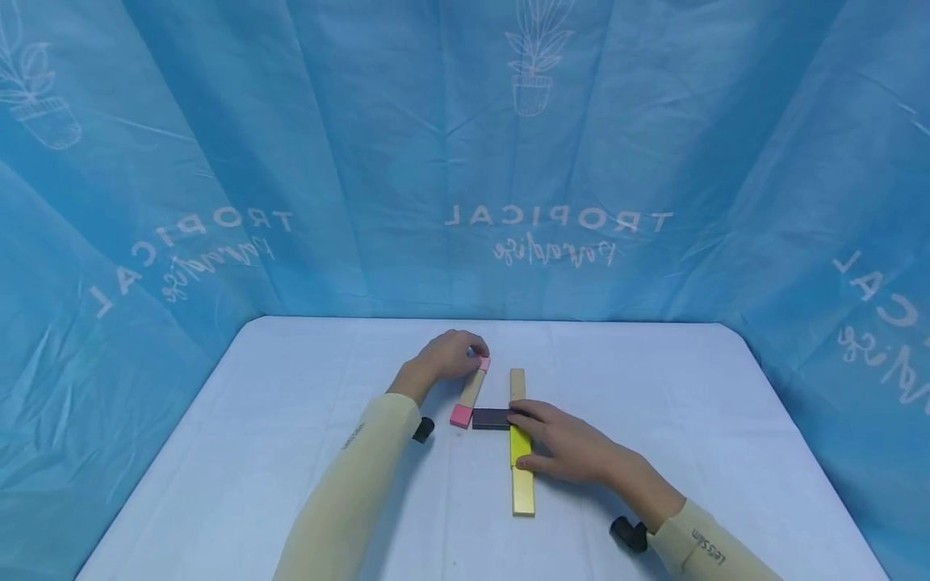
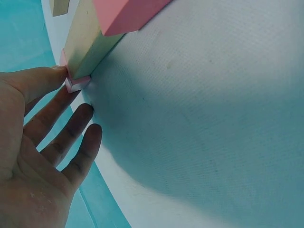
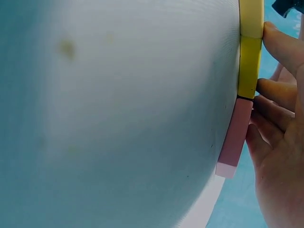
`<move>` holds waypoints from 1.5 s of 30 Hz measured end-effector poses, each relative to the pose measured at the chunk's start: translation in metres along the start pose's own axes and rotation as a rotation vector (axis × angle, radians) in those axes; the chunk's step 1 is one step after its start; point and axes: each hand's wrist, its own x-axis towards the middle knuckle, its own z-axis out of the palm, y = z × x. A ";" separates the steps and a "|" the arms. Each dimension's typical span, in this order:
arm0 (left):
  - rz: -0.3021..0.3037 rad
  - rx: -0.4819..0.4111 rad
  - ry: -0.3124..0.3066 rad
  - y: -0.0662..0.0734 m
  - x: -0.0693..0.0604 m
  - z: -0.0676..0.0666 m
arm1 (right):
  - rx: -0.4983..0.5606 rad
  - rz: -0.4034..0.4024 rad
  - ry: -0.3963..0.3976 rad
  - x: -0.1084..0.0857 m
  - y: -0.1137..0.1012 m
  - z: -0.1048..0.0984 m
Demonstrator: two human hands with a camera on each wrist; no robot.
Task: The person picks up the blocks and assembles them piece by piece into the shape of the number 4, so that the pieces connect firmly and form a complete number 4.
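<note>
My left hand (image 1: 452,355) pinches a small light-pink block (image 2: 77,84) between thumb and forefinger, the other fingers spread loosely. That block sits at the far end of a bare wooden block (image 1: 472,389), whose near end meets a deeper pink block (image 1: 461,415). A black block (image 1: 491,419) runs from there toward a straight row on the right. My right hand (image 1: 574,442) rests over this row, fingertips touching the yellow block (image 3: 249,66) and the parts beside it. The row also holds a gold block (image 1: 523,492) nearer me and a far block (image 1: 517,383), pinkish along its side.
A white cloth (image 1: 291,452) covers the table, with blue printed curtains (image 1: 465,161) hanging behind and at both sides. Black wrist cameras (image 1: 629,534) protrude from the wrists below pale sleeves (image 1: 349,484).
</note>
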 end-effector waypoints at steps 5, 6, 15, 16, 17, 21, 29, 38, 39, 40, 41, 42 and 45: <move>0.002 -0.008 -0.003 0.000 -0.001 -0.001 | -0.008 0.003 -0.003 0.001 0.000 0.000; 0.001 -0.009 -0.003 0.000 -0.001 -0.001 | -0.007 0.002 -0.003 0.001 0.000 0.000; -0.006 -0.015 -0.001 -0.004 0.000 0.003 | -0.005 0.001 -0.003 0.001 0.000 0.002; -0.004 -0.015 0.001 -0.004 0.000 0.003 | -0.003 0.002 -0.003 0.001 -0.001 0.002; -0.004 -0.014 0.005 -0.004 -0.001 0.004 | -0.002 0.003 -0.004 0.001 -0.001 0.001; -0.004 -0.018 0.029 -0.005 -0.001 0.006 | 0.026 0.010 0.000 0.001 -0.002 0.000; 0.011 0.007 0.049 -0.007 -0.002 0.015 | 0.091 0.024 -0.006 0.000 -0.003 0.001; -0.006 -0.007 0.058 -0.004 -0.002 0.011 | 0.154 0.052 0.033 0.002 -0.002 -0.003; -0.004 -0.008 0.058 -0.004 -0.002 0.011 | 0.153 0.051 0.039 0.003 0.000 -0.002; -0.002 -0.007 0.060 -0.004 -0.001 0.011 | 0.155 0.047 0.044 0.003 0.001 -0.002; 0.000 -0.006 0.062 -0.004 -0.001 0.010 | 0.155 0.046 0.047 0.003 0.002 -0.001; 0.002 -0.005 0.063 -0.004 -0.001 0.010 | 0.155 0.046 0.049 0.003 0.003 -0.001; 0.005 -0.007 0.061 -0.004 0.000 0.010 | 0.164 0.047 0.054 0.004 0.004 -0.001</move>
